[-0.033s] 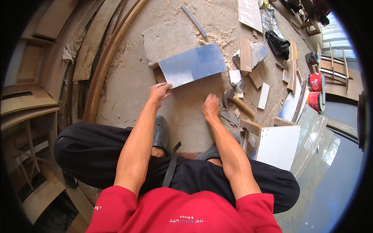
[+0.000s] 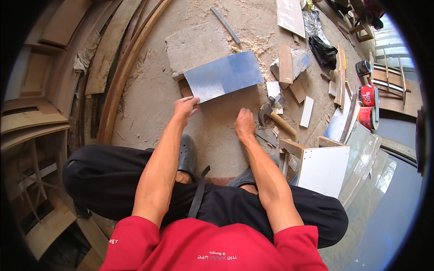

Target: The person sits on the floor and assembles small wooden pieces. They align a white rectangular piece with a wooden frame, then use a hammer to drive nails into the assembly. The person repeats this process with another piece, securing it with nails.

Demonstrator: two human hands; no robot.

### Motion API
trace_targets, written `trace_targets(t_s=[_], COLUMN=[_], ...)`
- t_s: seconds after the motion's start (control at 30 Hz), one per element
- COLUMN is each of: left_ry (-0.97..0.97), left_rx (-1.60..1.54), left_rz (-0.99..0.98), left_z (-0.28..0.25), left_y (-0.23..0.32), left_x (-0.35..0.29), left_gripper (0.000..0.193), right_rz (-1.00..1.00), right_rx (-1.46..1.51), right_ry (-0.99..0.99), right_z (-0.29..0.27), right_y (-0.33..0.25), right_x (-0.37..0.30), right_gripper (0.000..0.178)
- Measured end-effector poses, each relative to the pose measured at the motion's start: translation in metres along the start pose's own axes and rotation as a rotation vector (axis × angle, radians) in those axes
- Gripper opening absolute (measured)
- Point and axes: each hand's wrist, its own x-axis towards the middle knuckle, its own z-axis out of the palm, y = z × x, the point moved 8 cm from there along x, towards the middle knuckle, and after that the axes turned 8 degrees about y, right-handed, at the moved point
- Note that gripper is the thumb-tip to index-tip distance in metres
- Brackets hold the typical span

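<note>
A rectangular panel (image 2: 228, 74), glossy blue fading to white on its left, lies tilted across a rough stone slab (image 2: 196, 47). At its near left corner, the thumb and fingers of my left hand (image 2: 184, 108) are closed on the edge. My right hand (image 2: 245, 123) is low over the floor, a little below the panel's near edge, with its fingers curled together. Whatever is in those fingers, if anything, is too small or hidden to make out. Just right of it lies a claw hammer (image 2: 282, 124) with a wooden handle, beside a dark triangular piece (image 2: 266, 137).
Wood offcuts (image 2: 285, 65) and a white strip (image 2: 307, 111) are scattered to the right. A white-faced wooden box (image 2: 323, 170) stands by my right knee. Red cans (image 2: 367, 117) and glass sheets (image 2: 364, 180) lie farther right. Long boards (image 2: 118, 83) line the left; a metal bar (image 2: 225, 25) lies ahead.
</note>
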Motion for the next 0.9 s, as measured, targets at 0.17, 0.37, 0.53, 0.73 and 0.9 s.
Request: trace_targets(t_s=[0.17,0.37,0.53,0.73,0.9], left_ry=[0.098,0.082,0.084,0.112,0.113], left_rx=[0.079,0.123,0.281,0.396,0.527], left_rz=[0.04,-0.001,0.051,0.199,0.412], left_z=[-0.003,-0.004,-0.01,-0.013,-0.015], left_y=[0.001,0.009,0.008,0.01,0.022], left_x=[-0.002,-0.004,-0.006,-0.009,-0.005], left_gripper=[0.034,0.031,0.038,0.042,0.036], right_rz=[-0.052,-0.229,0.019,0.045,-0.033], right_rx=[0.331,0.604,0.816,0.942,0.838], right_ry=[-0.072,0.059,-0.163,-0.271,-0.251], right_z=[-0.02,-0.044,-0.027,-0.016,-0.009], right_y=[-0.053,-0.106,-0.106,-0.113,-0.123], right_x=[0.032,0.053,0.066,0.06,0.064], right_gripper=[0.011,0.022,0.02,0.017,0.02])
